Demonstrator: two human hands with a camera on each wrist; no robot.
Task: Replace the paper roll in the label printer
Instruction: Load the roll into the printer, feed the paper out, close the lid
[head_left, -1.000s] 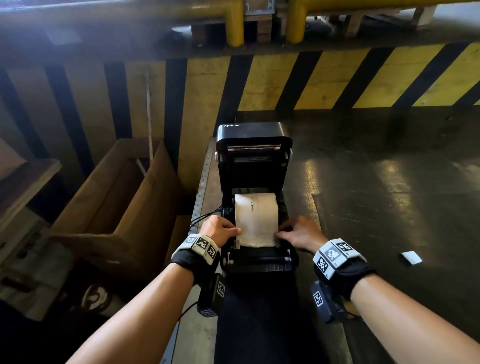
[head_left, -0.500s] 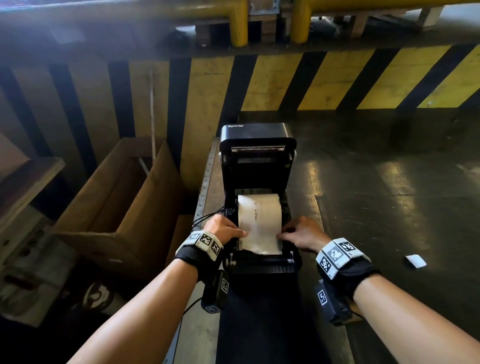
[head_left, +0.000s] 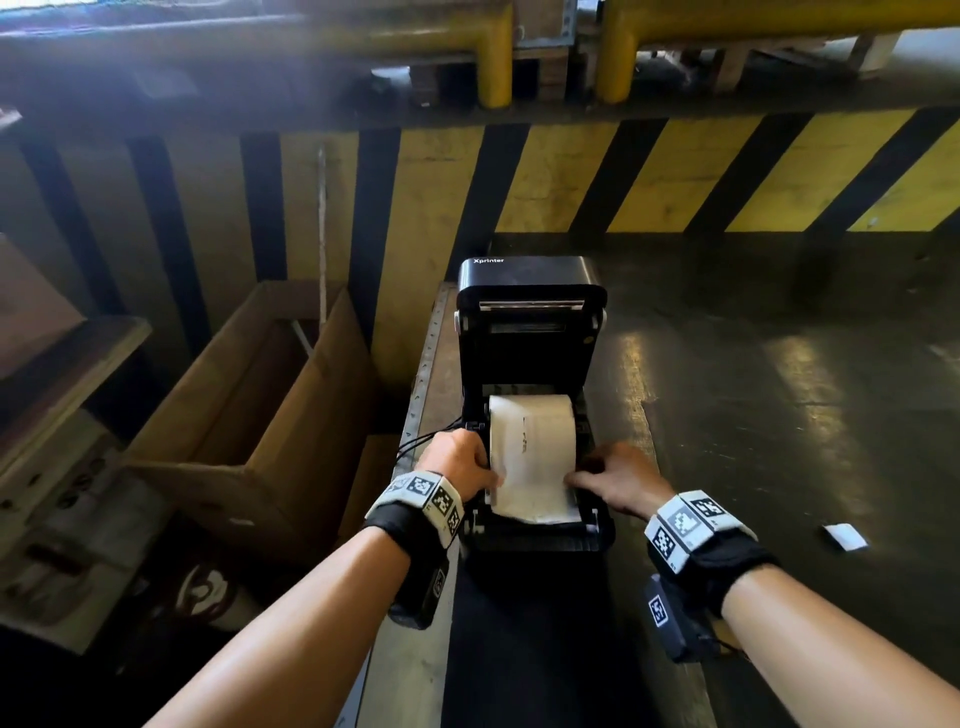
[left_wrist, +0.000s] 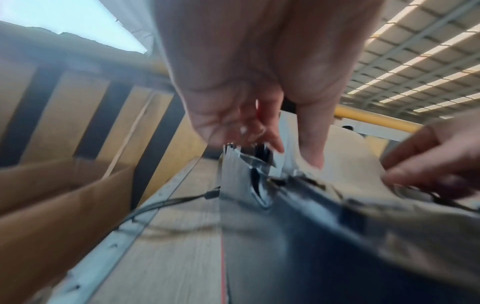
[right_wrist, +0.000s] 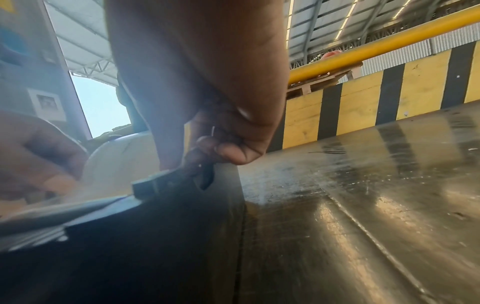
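We look down at the label printer (head_left: 532, 395) on the tabletop (head_left: 779, 415), lid raised, with the paper roll (head_left: 532, 441) seated in its open bay. Our left hand (head_left: 457, 460) and right hand (head_left: 621, 478) pinch the loose paper end at its two edges, over the printer's front. A cardboard box (head_left: 249, 415) stands to the left.

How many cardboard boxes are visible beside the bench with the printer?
1. An open cardboard box stands on the floor left of the bench that carries the label printer. Others may be hidden in the dark clutter further left.
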